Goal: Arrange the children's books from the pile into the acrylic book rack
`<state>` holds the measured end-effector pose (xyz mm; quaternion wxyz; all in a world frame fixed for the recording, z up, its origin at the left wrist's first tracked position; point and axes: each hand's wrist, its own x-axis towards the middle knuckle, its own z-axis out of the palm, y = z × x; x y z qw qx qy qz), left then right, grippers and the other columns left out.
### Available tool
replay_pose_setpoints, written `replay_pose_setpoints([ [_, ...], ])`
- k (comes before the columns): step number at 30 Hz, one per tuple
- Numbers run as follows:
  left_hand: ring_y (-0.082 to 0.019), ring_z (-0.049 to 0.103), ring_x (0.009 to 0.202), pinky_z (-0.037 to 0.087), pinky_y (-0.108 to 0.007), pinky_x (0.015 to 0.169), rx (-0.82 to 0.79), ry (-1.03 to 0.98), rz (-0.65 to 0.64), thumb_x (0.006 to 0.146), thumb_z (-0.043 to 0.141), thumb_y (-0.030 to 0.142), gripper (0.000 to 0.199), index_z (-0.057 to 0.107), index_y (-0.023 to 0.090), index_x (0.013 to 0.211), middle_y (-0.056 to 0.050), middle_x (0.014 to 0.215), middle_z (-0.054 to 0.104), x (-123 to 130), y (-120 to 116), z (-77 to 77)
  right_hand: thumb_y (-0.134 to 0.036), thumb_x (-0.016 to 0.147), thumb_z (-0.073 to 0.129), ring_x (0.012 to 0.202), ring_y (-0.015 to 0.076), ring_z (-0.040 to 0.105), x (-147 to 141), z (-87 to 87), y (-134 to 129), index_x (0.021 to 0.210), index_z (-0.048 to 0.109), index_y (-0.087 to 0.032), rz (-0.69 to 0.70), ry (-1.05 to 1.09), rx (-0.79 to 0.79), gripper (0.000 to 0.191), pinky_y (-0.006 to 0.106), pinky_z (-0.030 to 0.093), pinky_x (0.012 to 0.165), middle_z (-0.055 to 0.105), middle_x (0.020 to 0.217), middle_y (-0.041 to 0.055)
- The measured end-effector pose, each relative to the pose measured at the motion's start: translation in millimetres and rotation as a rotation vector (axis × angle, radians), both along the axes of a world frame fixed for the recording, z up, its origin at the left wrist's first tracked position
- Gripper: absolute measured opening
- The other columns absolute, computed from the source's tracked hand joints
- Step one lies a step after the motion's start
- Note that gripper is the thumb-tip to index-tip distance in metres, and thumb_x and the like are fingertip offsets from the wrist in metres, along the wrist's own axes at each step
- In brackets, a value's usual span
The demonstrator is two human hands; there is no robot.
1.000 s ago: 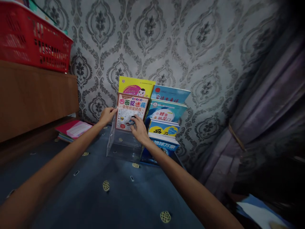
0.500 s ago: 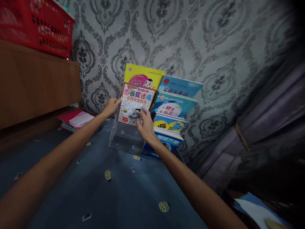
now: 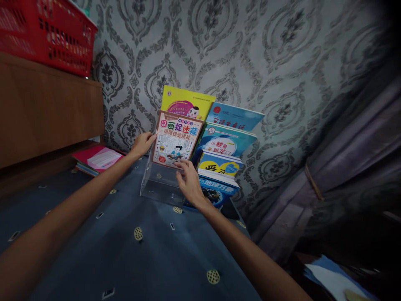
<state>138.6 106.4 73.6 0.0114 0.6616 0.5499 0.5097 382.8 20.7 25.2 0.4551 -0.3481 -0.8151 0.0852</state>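
A brown-bordered picture book [image 3: 177, 140] leans upright in a clear acrylic book stand [image 3: 156, 190]. At its left edge is my left hand [image 3: 143, 144], closed on the edge, with some fingertips hidden. My right hand [image 3: 190, 182] is open, its slightly bent fingers touching the book's lower right front. Behind the picture book rises a yellow book [image 3: 189, 98]. To the right, a stepped column holds a blue book [image 3: 236, 115], a teal book [image 3: 232, 136], a blue-and-yellow book [image 3: 230, 163] and a dark blue book [image 3: 219, 190].
Red and other thin booklets [image 3: 97, 159] lie on the dark blue patterned cloth [image 3: 169, 259] at left. A red basket [image 3: 65, 39] sits on a wooden cabinet [image 3: 50, 113]. Patterned wallpaper stands behind; a tied curtain [image 3: 288, 200] hangs at right.
My right hand has slid down the front of the picture book, uncovering more of its cover drawing. My left hand stays at the left edge. The view has shifted slightly.
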Motion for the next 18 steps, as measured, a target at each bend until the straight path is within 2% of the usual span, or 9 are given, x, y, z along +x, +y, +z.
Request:
replay_pose_setpoints([
  [6, -0.018, 0.055, 0.073, 0.038, -0.028, 0.067, 0.005, -0.025, -0.016, 0.092, 0.046, 0.045, 0.035, 0.062, 0.017, 0.078, 0.0, 0.072, 0.063, -3, -2, -3.8, -0.015, 0.09, 0.046, 0.12, 0.0277, 0.061, 0, -9.1, -7, 0.119, 0.065, -0.02, 0.011, -0.017, -0.019, 0.035, 0.043, 0.059, 0.093, 0.056, 0.129, 0.0148],
  [11, -0.019, 0.056, 0.072, 0.039, -0.028, 0.066, 0.025, -0.065, -0.052, 0.089, 0.048, 0.047, 0.033, 0.057, 0.02, 0.074, 0.0, 0.07, 0.061, -6, -5, -8.3, -0.012, 0.091, 0.047, 0.109, 0.0247, 0.066, 2, -25.3, -30, 0.115, 0.066, -0.022, 0.057, -0.05, -0.041, 0.032, 0.038, 0.06, 0.085, 0.058, 0.128, 0.0144],
  [16, -0.019, 0.058, 0.067, 0.041, -0.029, 0.065, 0.036, -0.123, -0.092, 0.088, 0.047, 0.048, 0.031, 0.055, 0.021, 0.074, 0.001, 0.066, 0.06, -9, -9, -13.5, -0.01, 0.093, 0.045, 0.113, 0.0213, 0.066, 3, -56.9, -74, 0.117, 0.064, -0.023, 0.179, -0.1, -0.162, 0.033, 0.033, 0.059, 0.086, 0.061, 0.129, 0.0129],
  [18, -0.019, 0.06, 0.067, 0.042, -0.029, 0.065, 0.037, -0.152, -0.102, 0.088, 0.046, 0.049, 0.031, 0.055, 0.021, 0.077, 0.001, 0.069, 0.061, -9, -10, -18.4, -0.011, 0.094, 0.047, 0.121, 0.023, 0.063, 4, -75.5, -98, 0.12, 0.064, -0.025, 0.202, -0.104, -0.228, 0.034, 0.037, 0.056, 0.094, 0.061, 0.132, 0.0113],
])
